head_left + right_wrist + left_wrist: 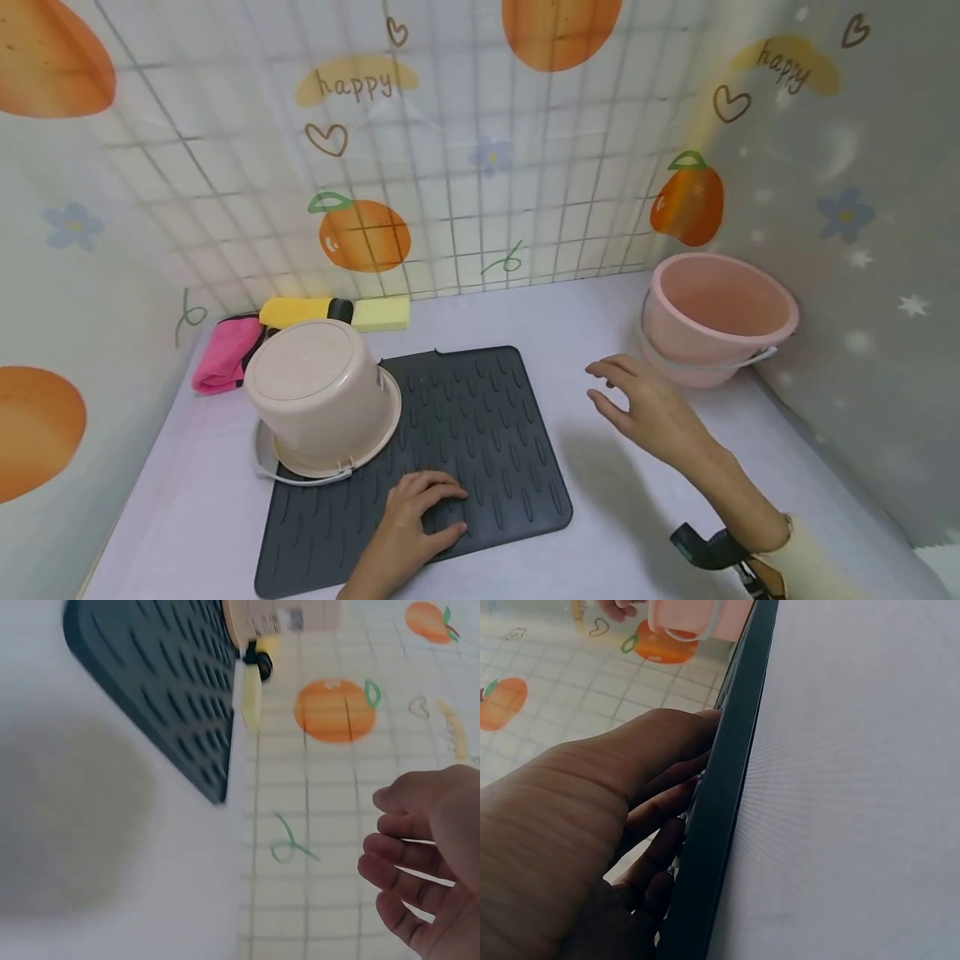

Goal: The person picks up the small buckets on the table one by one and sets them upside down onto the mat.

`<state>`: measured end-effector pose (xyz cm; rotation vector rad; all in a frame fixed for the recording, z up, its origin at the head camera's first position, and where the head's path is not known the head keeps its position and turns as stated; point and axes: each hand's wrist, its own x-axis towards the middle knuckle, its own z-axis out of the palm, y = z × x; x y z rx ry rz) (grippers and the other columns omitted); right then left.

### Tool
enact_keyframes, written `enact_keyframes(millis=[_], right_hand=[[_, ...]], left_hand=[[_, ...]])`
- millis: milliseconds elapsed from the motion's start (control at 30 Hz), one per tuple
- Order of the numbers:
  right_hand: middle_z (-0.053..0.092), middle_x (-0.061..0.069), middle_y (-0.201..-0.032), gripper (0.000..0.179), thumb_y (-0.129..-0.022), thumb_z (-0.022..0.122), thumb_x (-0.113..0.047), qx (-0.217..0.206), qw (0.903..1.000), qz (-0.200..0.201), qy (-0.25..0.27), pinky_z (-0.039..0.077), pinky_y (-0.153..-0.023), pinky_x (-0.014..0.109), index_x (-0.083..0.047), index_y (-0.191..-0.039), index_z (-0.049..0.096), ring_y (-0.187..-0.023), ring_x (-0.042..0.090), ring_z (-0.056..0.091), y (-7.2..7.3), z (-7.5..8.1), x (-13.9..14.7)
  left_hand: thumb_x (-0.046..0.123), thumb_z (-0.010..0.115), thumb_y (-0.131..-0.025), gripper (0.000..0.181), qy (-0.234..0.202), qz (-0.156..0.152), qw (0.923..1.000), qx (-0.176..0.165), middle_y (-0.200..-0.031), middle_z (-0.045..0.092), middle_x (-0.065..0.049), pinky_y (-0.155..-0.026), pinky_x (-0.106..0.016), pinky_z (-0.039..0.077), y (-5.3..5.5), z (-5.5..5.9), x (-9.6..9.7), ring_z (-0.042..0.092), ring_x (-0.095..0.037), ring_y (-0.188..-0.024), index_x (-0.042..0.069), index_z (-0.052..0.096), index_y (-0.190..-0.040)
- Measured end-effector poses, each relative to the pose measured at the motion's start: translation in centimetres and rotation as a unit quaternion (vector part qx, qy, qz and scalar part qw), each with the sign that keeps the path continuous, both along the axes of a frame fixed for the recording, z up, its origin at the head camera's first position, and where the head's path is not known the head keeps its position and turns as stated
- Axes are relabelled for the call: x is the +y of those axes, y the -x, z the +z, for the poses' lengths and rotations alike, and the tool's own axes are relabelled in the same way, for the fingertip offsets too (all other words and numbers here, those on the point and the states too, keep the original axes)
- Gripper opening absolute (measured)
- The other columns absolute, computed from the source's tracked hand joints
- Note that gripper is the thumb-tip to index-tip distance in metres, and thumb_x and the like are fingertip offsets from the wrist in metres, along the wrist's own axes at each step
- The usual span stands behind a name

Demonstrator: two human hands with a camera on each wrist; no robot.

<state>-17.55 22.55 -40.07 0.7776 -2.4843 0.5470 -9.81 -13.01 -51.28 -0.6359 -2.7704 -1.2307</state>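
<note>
A dark grey ridged mat lies on the table. My left hand rests its fingertips on the mat near the front edge, loosely bent and holding nothing; the left wrist view shows the fingers against the ridged face. Upside down on the mat's left part stands a cream bucket, its handle lying at its front. In the air to the right of the mat, my right hand has loosely bent fingers with nothing between them. Behind it, at the back right, a pink bucket stands upright.
At the back left lie a folded pink cloth, a yellow item with a black end and a pale yellow block. A printed curtain over a wire grid closes off the back, with more curtain at both sides.
</note>
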Motion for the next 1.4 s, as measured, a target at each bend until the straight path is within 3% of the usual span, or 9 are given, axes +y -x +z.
enact_keyframes(millis=[167, 300, 500, 800, 1133, 1400], right_hand=[[0.067, 0.011, -0.108, 0.034, -0.082, 0.081, -0.007, 0.006, 0.9993, -0.036, 0.002, 0.059, -0.073, 0.042, -0.003, -0.114, 0.07, -0.087, 0.026, 0.065, 1.6, 2.1, 2.1], [0.067, 0.015, -0.109, 0.036, -0.08, 0.082, -0.005, 0.008, 0.9971, -0.075, -0.001, 0.056, -0.084, 0.051, -0.001, -0.114, 0.07, -0.095, 0.032, 0.064, 2.7, 3.5, 3.7], [0.066, 0.022, -0.108, 0.04, -0.078, 0.084, -0.004, 0.012, 0.9931, -0.115, -0.02, 0.052, -0.088, 0.056, 0.005, -0.113, 0.069, -0.1, 0.039, 0.061, 4.0, 4.7, 6.1], [0.063, 0.023, -0.11, 0.044, -0.08, 0.084, -0.009, -0.025, 0.9879, -0.148, -0.041, 0.051, -0.085, 0.056, 0.006, -0.117, 0.066, -0.098, 0.039, 0.057, 5.0, 4.9, 8.9], [0.063, 0.017, -0.093, 0.037, -0.08, 0.084, -0.017, -0.028, 0.9846, -0.155, -0.075, 0.05, -0.072, 0.053, 0.003, -0.105, 0.065, -0.083, 0.036, 0.056, 5.5, 4.2, 11.1], [0.062, 0.013, -0.089, 0.023, -0.082, 0.078, -0.007, -0.063, 0.9769, -0.174, -0.107, 0.05, -0.077, 0.052, 0.002, -0.099, 0.065, -0.083, 0.032, 0.054, 4.9, 4.1, 11.2]], left_hand=[[0.024, 0.087, -0.078, 0.035, 0.008, 0.005, 0.9999, -0.003, -0.119, 0.057, 0.019, -0.092, -0.049, 0.033, 0.0, -0.1, -0.3, 0.046, -0.013, -0.116, 0.031, 0.072, -0.108], [0.026, 0.087, -0.078, 0.034, 0.014, 0.006, 0.9999, -0.004, -0.119, 0.056, 0.02, -0.092, -0.049, 0.033, 0.0, -0.1, -0.4, 0.046, -0.013, -0.116, 0.032, 0.072, -0.108], [0.027, 0.087, -0.078, 0.034, 0.018, 0.008, 0.9998, -0.006, -0.119, 0.056, 0.02, -0.092, -0.048, 0.033, 0.0, -0.2, -0.4, 0.046, -0.013, -0.116, 0.032, 0.072, -0.108], [0.029, 0.086, -0.079, 0.034, 0.022, 0.01, 0.9997, -0.011, -0.12, 0.056, 0.021, -0.092, -0.048, 0.034, 0.0, -0.3, -0.4, 0.046, -0.014, -0.117, 0.033, 0.071, -0.109], [0.029, 0.086, -0.08, 0.034, 0.023, 0.007, 0.9996, -0.012, -0.12, 0.056, 0.02, -0.093, -0.049, 0.034, -0.1, -0.2, -0.2, 0.045, -0.013, -0.117, 0.034, 0.071, -0.11], [0.029, 0.086, -0.08, 0.035, 0.017, 0.002, 0.9998, -0.008, -0.121, 0.057, 0.019, -0.094, -0.049, 0.033, 0.1, -0.3, -0.2, 0.045, -0.013, -0.118, 0.034, 0.071, -0.11]])
